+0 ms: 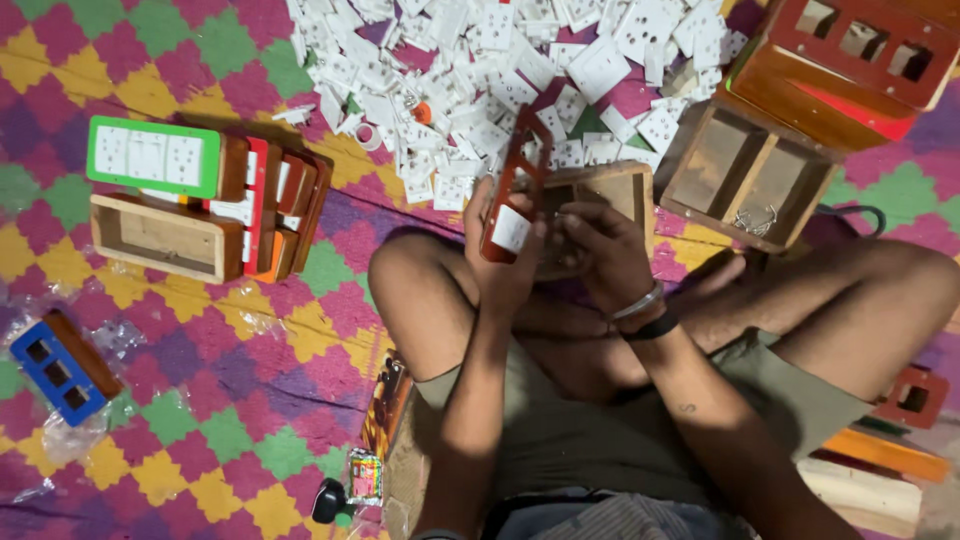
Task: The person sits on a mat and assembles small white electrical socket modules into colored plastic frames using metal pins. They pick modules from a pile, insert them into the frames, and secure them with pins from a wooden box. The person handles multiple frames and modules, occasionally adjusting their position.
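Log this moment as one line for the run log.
left hand: holds red frame | right hand: on wooden box | ahead: white socket pile

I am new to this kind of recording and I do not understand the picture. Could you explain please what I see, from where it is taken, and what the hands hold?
There is no machine here. A camera on a person's head looks down at their own lap; they sit cross-legged on a colourful patterned mat. The left hand holds a red frame plate with a white piece in it. The right hand touches a small wooden box just behind it. Ahead lies a big pile of white switch and socket parts. To the left stand finished boxes, one with a green front, and a blue one lies nearer.
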A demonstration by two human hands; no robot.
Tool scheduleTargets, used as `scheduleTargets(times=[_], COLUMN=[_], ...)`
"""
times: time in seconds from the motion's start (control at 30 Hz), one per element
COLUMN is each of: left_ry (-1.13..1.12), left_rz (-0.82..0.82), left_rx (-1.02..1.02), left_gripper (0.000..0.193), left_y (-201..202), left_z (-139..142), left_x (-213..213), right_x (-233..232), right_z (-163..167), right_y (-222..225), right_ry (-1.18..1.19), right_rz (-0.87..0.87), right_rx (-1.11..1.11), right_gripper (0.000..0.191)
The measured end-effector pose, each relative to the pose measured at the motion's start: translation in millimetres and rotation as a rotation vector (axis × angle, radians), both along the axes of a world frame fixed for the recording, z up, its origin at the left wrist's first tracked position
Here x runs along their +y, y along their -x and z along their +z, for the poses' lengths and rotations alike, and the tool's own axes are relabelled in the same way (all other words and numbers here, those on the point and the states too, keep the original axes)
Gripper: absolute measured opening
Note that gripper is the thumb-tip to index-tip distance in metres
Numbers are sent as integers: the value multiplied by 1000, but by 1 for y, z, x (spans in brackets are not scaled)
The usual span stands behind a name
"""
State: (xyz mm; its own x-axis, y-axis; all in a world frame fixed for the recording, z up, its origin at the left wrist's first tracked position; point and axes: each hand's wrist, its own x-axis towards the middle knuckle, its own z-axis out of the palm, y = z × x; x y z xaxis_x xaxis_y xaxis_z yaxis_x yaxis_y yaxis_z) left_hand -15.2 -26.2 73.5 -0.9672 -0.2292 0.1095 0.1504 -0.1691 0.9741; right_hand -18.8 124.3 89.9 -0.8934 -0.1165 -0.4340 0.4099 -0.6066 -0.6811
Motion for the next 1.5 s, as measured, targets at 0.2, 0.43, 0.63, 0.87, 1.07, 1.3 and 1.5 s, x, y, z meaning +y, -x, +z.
scheduleTargets(times=[0.2, 0.43, 0.63, 0.87, 1.07, 1.3, 1.5], left_ry=[-50, -76, -14, -106, -160, -320, -169], left_rz=[-114, -138, -93, -7, -19, -112, -106], left_rx=[-9, -68, -100, -142, -229, -214, -214], left_gripper=[65, 66, 55, 45, 41, 46, 43], left_y=[1, 0, -3, -8, -6, -6, -4], left_z=[-5, -11, -13, -3, 3, 4, 7], left_x=[-6, -3, 4, 14, 10, 4, 0], right_x=[5, 1, -3, -13, -12, -8, -7], right_z=[5, -4, 3, 4, -2, -7, -3], right_y=[-1, -3, -3, -5, -4, -5, -4], right_ry=[-50, -68, -284, -537, -614, -542, -523], right_rz=[88, 58, 67, 9, 13, 44, 65], right_rx=[85, 76, 135, 208, 318, 259, 224], right_gripper=[18, 15, 15, 12, 11, 12, 14])
